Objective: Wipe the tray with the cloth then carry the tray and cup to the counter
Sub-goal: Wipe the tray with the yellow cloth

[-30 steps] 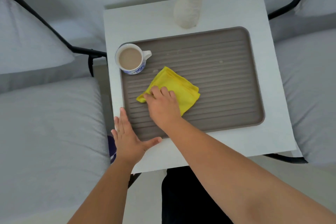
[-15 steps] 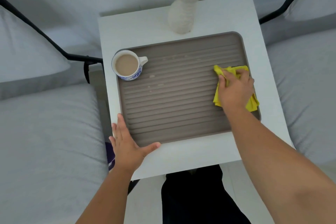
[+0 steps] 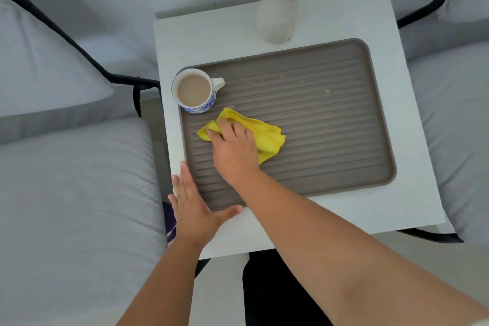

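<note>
Wiping is the step in hand: the right hand (image 3: 235, 149) presses a crumpled yellow cloth (image 3: 260, 133) flat against the ribbed grey-brown rectangular tray (image 3: 330, 127), fingers spread over the fabric and slightly bent, bearing down on it more than gripping it. The cloth sits at the left centre of the frame, just below and right of the white cup with blue pattern (image 3: 195, 90), close to it but apart. The left hand (image 3: 194, 210) lies open and flat at the tray's lower left corner, fingers straight along its left rim and thumb along the near edge, apparently steadying it on the white square table (image 3: 352, 18). Pale specks show on the ridges above and right of the cloth, so the wipe looks unfinished; the next stroke likely needs to reach those upper ridges without knocking the cup, which is full of milky brown drink and stands on the tray's upper left corner. A white vase with flowers (image 3: 277, 18) stands just beyond the tray's far edge.
</note>
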`<move>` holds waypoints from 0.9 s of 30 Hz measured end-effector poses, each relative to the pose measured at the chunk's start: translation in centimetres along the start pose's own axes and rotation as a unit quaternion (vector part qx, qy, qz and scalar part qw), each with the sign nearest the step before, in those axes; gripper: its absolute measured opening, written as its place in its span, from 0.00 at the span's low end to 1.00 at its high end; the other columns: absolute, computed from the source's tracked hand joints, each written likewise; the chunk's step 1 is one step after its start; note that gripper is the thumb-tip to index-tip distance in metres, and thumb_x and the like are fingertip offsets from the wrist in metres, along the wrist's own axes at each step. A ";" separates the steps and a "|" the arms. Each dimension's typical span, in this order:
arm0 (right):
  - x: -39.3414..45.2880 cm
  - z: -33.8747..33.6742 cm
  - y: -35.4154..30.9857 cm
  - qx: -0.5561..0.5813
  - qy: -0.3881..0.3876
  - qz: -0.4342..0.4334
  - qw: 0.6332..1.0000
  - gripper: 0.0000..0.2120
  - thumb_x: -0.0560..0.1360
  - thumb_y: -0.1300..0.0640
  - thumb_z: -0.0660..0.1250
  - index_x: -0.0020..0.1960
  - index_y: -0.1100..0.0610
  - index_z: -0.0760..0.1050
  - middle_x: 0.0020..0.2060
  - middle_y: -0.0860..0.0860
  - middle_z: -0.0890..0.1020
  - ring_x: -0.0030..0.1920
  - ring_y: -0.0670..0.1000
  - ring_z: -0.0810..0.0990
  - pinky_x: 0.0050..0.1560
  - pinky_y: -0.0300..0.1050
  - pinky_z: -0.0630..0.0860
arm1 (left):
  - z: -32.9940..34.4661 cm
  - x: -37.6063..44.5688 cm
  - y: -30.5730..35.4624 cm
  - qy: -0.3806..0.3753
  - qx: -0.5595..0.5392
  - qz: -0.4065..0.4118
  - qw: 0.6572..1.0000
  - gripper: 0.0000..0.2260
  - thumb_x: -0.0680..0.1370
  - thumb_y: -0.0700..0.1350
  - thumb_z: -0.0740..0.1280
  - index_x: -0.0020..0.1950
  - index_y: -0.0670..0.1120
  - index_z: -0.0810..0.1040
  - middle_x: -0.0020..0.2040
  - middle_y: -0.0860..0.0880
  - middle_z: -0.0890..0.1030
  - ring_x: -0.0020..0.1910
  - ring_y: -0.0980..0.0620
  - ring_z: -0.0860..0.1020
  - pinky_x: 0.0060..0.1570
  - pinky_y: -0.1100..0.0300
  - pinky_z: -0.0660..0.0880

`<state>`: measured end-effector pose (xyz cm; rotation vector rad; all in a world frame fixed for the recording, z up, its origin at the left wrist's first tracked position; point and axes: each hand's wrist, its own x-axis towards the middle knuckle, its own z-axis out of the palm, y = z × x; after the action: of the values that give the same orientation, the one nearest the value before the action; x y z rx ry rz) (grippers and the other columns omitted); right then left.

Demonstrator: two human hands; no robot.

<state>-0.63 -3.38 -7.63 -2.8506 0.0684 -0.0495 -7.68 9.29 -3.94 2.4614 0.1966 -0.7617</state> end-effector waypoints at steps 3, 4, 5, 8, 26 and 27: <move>0.5 -0.6 1.4 -0.027 0.005 -0.053 0.998 0.17 0.68 0.54 0.61 0.54 0.49 0.81 0.54 0.51 0.80 0.46 0.57 0.76 0.42 0.48 0.67 | -0.1 -0.1 0.0 -0.001 0.004 0.002 1.000 0.67 0.55 0.70 0.75 0.77 0.53 0.33 0.79 0.58 0.40 0.77 0.55 0.35 0.74 0.47 0.36; 0.4 -0.9 2.3 -0.033 0.003 -0.070 0.997 0.16 0.68 0.54 0.63 0.54 0.48 0.81 0.53 0.50 0.80 0.46 0.57 0.76 0.41 0.48 0.67 | -0.1 -0.1 0.0 -0.001 0.007 0.003 1.000 0.67 0.55 0.71 0.74 0.77 0.53 0.33 0.79 0.58 0.40 0.77 0.54 0.35 0.74 0.46 0.37; 0.3 -1.2 3.4 -0.035 -0.001 -0.079 0.996 0.16 0.68 0.55 0.65 0.54 0.48 0.81 0.53 0.51 0.80 0.46 0.57 0.77 0.41 0.47 0.68 | -0.1 -0.2 -0.1 -0.001 0.009 0.005 1.000 0.67 0.55 0.72 0.74 0.77 0.53 0.32 0.79 0.58 0.39 0.77 0.54 0.35 0.74 0.46 0.37; -0.4 -2.5 7.0 -0.036 -0.002 -0.059 0.998 0.16 0.66 0.56 0.70 0.53 0.49 0.81 0.52 0.52 0.81 0.45 0.59 0.78 0.40 0.49 0.71 | -0.2 -0.3 -0.1 0.000 0.018 0.007 1.000 0.66 0.54 0.74 0.71 0.77 0.53 0.31 0.79 0.58 0.39 0.77 0.54 0.36 0.74 0.46 0.37; 1.9 -0.3 1.3 0.013 0.009 -0.048 0.999 0.17 0.68 0.55 0.58 0.50 0.48 0.81 0.51 0.55 0.80 0.45 0.60 0.77 0.41 0.50 0.71 | -0.1 -0.2 -0.3 -0.005 0.010 0.004 1.000 0.67 0.54 0.74 0.70 0.76 0.53 0.31 0.78 0.59 0.37 0.77 0.54 0.34 0.74 0.45 0.36; 2.0 -0.3 0.9 0.007 -0.002 -0.054 0.999 0.18 0.68 0.55 0.57 0.51 0.48 0.81 0.51 0.54 0.80 0.45 0.60 0.76 0.41 0.50 0.71 | -0.1 -0.2 -0.3 -0.004 0.011 0.002 1.000 0.67 0.54 0.74 0.70 0.76 0.53 0.31 0.78 0.59 0.37 0.77 0.54 0.34 0.74 0.45 0.36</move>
<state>1.35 -4.46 -7.59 -2.8371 -0.0868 -0.0665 -7.85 9.60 -3.92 2.4775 0.1807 -0.7764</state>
